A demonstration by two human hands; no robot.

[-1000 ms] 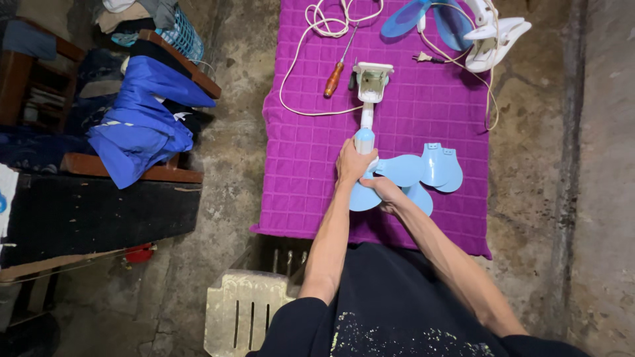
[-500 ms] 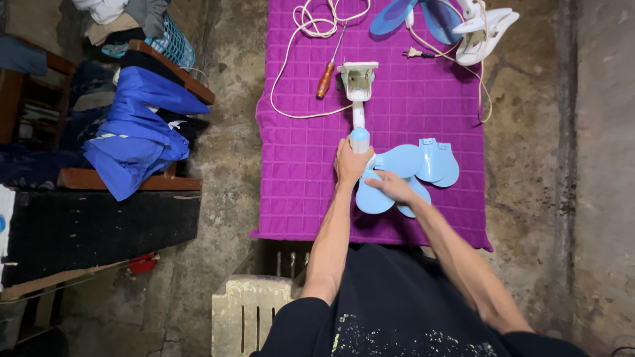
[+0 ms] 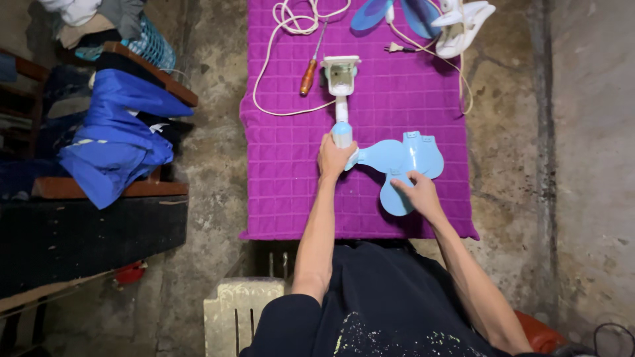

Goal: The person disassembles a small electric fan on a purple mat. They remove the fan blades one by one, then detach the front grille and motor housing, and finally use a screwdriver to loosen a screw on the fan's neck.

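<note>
We see the fan stem (image 3: 341, 109) lying on the purple mat (image 3: 284, 198), its long axis running away from us, the white motor housing at the far end. Our left hand (image 3: 334, 157) wraps closed around its near, blue end. Our right hand (image 3: 418, 193) pinches a blue blade (image 3: 395, 201), now swung out to the right from beside the left hand.

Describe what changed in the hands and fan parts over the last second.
The right hand slid right, away from the left hand, and now rests on a light blue blade drawn out to the right of the white fan stem. The left hand stayed gripping the stem's lower end. Screwdriver, cord and purple mat lie as before.
</note>
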